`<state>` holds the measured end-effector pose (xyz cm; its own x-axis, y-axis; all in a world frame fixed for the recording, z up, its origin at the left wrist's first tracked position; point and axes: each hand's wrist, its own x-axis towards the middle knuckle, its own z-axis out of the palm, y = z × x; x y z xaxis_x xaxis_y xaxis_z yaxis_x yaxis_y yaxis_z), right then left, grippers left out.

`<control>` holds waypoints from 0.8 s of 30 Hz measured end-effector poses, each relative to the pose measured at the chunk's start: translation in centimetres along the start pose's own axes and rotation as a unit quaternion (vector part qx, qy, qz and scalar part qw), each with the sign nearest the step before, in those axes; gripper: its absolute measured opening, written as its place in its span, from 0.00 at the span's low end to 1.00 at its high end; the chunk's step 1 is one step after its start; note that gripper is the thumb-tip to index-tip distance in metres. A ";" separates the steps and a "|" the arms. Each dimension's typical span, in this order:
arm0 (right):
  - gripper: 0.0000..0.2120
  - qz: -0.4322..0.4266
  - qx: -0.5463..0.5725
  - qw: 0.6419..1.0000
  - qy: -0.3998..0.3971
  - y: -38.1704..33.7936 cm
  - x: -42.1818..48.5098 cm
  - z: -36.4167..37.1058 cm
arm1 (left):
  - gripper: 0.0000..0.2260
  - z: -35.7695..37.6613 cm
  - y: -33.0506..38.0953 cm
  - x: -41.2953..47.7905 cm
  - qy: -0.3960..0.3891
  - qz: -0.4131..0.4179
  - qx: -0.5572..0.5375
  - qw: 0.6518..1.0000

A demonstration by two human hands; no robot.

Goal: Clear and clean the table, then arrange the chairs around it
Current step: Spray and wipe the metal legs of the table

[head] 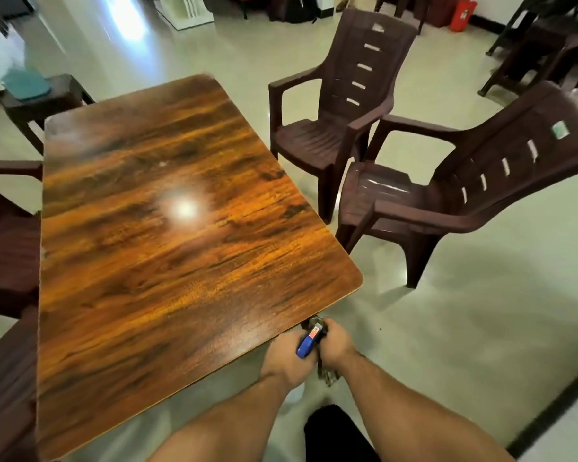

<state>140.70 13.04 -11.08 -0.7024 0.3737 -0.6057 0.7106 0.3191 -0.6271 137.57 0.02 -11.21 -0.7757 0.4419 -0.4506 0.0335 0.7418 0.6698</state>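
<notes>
The wooden table (167, 228) fills the left and middle of the head view, its glossy top bare. Just off its near right corner, my left hand (286, 356) grips a small blue object with a red and white label (309, 343). My right hand (336, 345) is closed around a dark cloth (326, 375) that hangs down between the two hands. Two brown plastic armchairs stand to the right of the table: one further back (334, 105) and one nearer (447, 195), turned at an angle.
More brown chair parts (7, 235) press against the table's left side. A stool with a teal item (30, 85) stands at the far left corner. Stacked chairs (544, 38) and a red container (462, 13) are at the back right. Pale floor spreads to the right.
</notes>
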 end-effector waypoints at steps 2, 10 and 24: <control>0.10 0.009 0.002 1.000 0.028 -0.7 -1.2 -2.4 | 0.08 -0.8 3.1 -0.8 0.002 0.017 0.003 1.000; 0.17 0.008 0.060 0.974 0.219 -3.9 -0.1 -8.6 | 0.13 -2.9 9.9 0.3 0.084 0.056 -0.070 0.992; 0.30 -0.223 -0.319 0.921 -0.026 -8.4 9.9 -10.8 | 0.17 -8.9 12.9 10.9 0.256 -0.045 -0.147 0.954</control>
<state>128.23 23.42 -6.54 -0.9194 0.0448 -0.3907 0.2191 0.8833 -0.4144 123.96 9.90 -2.25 -0.9760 0.0221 -0.2164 -0.1674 0.5590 0.8121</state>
